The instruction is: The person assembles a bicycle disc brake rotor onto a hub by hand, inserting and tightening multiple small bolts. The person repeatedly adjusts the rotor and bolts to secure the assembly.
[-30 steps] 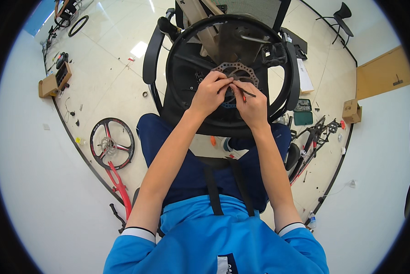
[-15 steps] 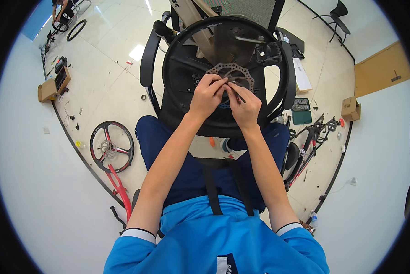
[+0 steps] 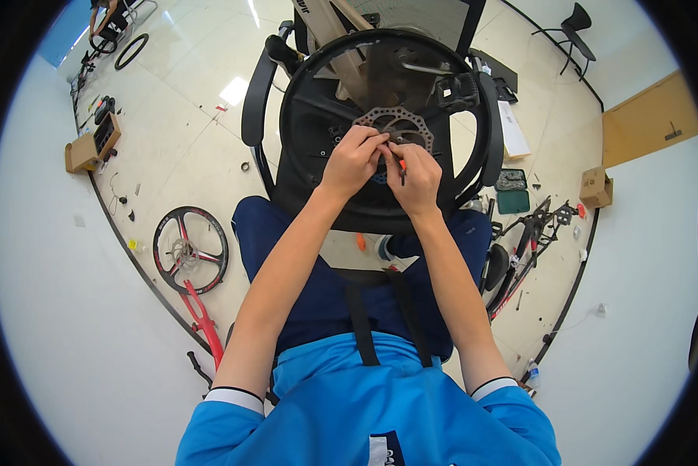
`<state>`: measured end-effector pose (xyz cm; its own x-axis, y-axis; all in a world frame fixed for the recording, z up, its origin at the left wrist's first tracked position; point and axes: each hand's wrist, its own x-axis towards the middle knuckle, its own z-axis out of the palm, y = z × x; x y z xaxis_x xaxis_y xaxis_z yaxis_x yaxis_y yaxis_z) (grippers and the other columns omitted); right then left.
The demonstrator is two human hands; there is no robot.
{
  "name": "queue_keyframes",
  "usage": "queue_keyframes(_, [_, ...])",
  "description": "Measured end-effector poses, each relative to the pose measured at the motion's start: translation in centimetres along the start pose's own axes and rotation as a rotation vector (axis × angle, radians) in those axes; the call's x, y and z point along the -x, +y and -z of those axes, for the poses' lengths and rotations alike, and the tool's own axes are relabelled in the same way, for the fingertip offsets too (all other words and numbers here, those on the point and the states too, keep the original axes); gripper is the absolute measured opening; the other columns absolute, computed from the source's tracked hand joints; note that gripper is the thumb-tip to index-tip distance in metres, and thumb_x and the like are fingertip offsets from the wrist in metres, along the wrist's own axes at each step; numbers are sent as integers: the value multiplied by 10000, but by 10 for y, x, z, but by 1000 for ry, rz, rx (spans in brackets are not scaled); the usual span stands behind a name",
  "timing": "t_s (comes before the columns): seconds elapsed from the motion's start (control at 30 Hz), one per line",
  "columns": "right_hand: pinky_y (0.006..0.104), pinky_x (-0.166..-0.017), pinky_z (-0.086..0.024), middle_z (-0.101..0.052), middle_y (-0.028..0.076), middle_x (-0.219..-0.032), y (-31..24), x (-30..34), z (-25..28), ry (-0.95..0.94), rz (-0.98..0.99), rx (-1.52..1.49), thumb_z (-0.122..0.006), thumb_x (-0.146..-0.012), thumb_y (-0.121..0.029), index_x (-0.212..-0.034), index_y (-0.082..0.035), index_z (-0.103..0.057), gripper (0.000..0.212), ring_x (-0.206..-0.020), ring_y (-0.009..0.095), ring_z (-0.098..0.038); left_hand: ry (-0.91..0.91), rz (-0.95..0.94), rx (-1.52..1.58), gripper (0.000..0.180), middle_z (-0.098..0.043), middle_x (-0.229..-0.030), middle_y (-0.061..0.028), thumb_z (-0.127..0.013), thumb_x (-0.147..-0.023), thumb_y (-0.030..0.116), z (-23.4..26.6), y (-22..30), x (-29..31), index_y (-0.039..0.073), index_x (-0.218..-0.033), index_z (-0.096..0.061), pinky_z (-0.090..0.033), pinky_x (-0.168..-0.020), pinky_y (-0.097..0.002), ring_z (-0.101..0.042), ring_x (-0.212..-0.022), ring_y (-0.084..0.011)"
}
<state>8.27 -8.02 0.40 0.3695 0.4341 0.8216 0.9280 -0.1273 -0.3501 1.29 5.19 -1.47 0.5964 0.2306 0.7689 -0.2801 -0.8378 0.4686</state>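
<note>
A black bicycle wheel point(image 3: 306, 140) stands upright before the seated person's knees, its silver brake disc point(image 3: 399, 124) at the hub. Both hands meet just below the disc: the left hand point(image 3: 354, 161) pinched at its edge, the right hand point(image 3: 416, 177) gripping a thin dark tool point(image 3: 402, 172). Since a second ago, the hands have drawn closer together.
</note>
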Motion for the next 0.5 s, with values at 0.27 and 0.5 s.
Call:
queue_keyframes(0.27, [326, -624, -531, -686, 132, -809, -4, -4, 6, 19, -118, -78, -786, -822, -32, -906, -6, -690, 131, -688, 278, -674, 69, 17, -23, 216, -640, -935, -118, -745, -783, -9, -3, 2, 1, -15, -996, -705, -552, -796, -371, -643, -881, -297])
queue_keyframes(0.5, [242, -716, -545, -737, 74, -802, 12, 28, 51, 150, -599, -117, -705, -951, -95, -932, 17, -711, 114, -739, 121, -715, 115, -16, -88, 154, -644, -894, -127, -778, -792, -5, -5, 9, -1, -22, -925, -703, -545, -716, -371, -649, -800, -304])
